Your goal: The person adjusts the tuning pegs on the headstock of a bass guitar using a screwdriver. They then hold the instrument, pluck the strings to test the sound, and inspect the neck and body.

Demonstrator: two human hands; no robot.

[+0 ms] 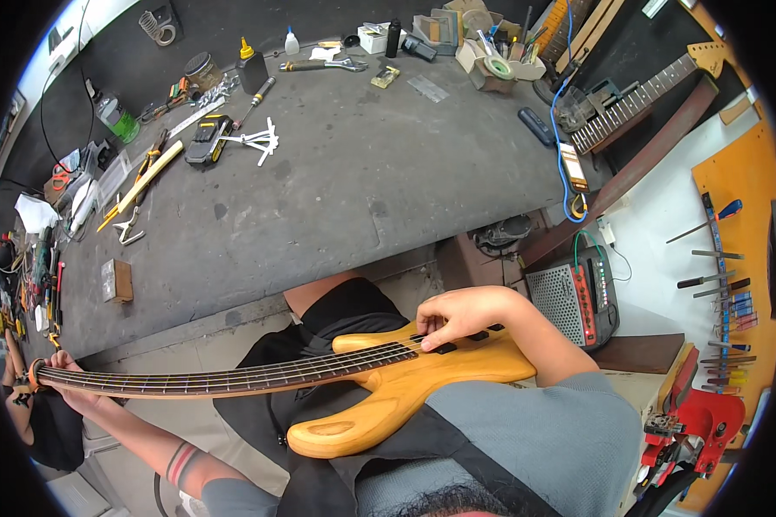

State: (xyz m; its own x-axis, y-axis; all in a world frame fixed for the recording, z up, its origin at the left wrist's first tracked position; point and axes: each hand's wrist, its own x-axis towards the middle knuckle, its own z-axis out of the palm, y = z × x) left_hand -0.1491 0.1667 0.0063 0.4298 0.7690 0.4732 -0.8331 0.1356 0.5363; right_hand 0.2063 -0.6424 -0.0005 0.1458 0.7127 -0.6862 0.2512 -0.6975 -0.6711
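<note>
Across my lap lies a bass guitar (336, 435) with a honey-coloured wooden body. Its dark fretted neck (233, 382) stretches to the left. Near the far end of the neck, my left hand (71, 379) is closed round it; some of its fingers are hidden behind the wood. My right hand (459, 312) rests over the strings on the body, by the dark pickups (447, 348). Its thumb is apart from the bent fingers, the fingertips touch the strings, and nothing is gripped in it.
Ahead stands a dark workbench (319, 189) with a power tool battery (209, 140), white zip ties (263, 140) and a small wooden block (116, 281). A guitar neck (642, 103) leans at right, above an amplifier (573, 293). Another person (56, 431) is at far left.
</note>
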